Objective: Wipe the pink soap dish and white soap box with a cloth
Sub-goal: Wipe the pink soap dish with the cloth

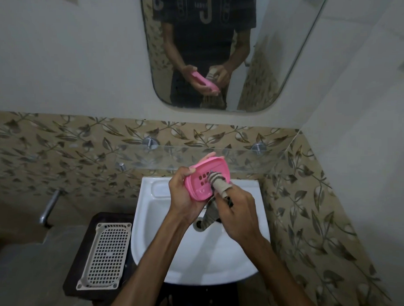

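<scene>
Pink slotted plastic soap dish (205, 178) sits tilted in our left hand (183, 194), clamped by its edges above the white ceramic basin (150, 223). Our right hand (238, 216) grips a striped grey cloth (217, 185), pressing it inside the dish. White perforated soap box (106, 252) lies left of both hands.

Head-worn wide-angle view, looking forward and steeply down from above the white sink (153, 225), close over it; mirror (216, 60) beyond, on the wall behind the sink.
</scene>
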The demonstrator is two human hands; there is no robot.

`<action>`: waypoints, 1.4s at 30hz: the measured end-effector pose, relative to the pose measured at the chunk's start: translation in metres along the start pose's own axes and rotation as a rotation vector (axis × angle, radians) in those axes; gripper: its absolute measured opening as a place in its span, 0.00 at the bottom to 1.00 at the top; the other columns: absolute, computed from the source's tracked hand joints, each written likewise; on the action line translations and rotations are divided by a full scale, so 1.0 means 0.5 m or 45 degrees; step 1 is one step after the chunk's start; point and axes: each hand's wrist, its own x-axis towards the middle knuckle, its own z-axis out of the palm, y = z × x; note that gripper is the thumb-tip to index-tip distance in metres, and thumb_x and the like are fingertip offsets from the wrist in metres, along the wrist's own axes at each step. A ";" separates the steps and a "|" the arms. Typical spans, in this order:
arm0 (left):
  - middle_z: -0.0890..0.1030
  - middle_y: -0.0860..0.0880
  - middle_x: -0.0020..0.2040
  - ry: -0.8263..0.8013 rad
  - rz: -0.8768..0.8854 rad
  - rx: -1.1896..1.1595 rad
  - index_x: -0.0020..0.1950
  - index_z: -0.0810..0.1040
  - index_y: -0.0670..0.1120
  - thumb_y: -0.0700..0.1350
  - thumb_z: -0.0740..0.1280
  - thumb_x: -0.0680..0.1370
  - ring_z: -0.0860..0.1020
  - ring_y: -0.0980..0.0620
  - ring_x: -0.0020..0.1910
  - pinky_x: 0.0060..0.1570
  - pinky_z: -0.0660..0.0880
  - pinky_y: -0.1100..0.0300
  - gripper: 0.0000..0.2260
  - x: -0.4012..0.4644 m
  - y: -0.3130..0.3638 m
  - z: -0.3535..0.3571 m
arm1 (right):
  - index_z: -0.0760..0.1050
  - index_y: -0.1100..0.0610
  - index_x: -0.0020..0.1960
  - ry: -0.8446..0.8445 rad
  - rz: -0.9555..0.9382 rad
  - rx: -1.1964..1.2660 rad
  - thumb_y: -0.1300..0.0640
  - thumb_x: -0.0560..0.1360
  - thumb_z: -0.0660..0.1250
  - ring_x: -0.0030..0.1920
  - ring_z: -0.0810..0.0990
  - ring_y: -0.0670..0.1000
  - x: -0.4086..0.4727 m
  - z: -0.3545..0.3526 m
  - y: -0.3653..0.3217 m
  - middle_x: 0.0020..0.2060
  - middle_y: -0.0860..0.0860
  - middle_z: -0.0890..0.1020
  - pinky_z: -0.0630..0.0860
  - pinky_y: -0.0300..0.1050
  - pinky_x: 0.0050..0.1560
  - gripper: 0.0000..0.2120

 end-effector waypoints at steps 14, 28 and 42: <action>0.70 0.32 0.75 0.032 -0.039 0.034 0.77 0.71 0.40 0.49 0.58 0.73 0.71 0.37 0.68 0.69 0.67 0.39 0.32 -0.008 -0.008 -0.001 | 0.78 0.60 0.40 0.121 0.206 -0.106 0.66 0.80 0.69 0.28 0.66 0.41 0.012 -0.027 0.023 0.29 0.42 0.68 0.59 0.37 0.31 0.10; 0.74 0.33 0.72 0.069 0.024 0.202 0.75 0.72 0.39 0.47 0.64 0.68 0.73 0.37 0.64 0.62 0.68 0.44 0.35 -0.003 -0.010 -0.004 | 0.75 0.61 0.38 -0.081 0.240 -0.343 0.62 0.79 0.68 0.30 0.70 0.53 -0.007 -0.039 0.016 0.30 0.51 0.75 0.61 0.45 0.33 0.11; 0.68 0.32 0.76 -0.014 0.079 0.142 0.77 0.68 0.37 0.49 0.66 0.67 0.70 0.35 0.67 0.75 0.54 0.26 0.39 0.002 -0.008 -0.018 | 0.78 0.59 0.38 -0.142 0.312 0.234 0.59 0.80 0.67 0.30 0.78 0.56 -0.017 -0.004 0.017 0.29 0.54 0.80 0.76 0.52 0.31 0.12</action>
